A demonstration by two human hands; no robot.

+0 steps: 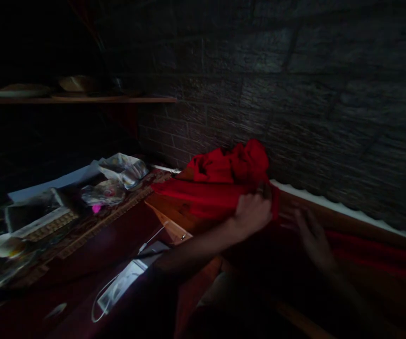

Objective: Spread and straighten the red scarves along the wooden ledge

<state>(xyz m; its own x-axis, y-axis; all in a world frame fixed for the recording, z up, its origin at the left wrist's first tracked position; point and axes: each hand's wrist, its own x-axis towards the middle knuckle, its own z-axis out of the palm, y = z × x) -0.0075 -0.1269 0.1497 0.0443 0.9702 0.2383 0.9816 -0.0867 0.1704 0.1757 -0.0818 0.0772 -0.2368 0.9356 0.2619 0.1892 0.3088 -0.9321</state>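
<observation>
In front of you, a plain, bright red cloth lies on a wooden surface close beside the block wall, heaped in crumpled folds at its far side and spread flatter on the side nearer you, with 1 tapered end pointing to your left. To the right of the heap, you see a darker red strip along the wood; whether it belongs to the same cloth, you cannot tell, and shadow obscures the nearer edge.
</observation>
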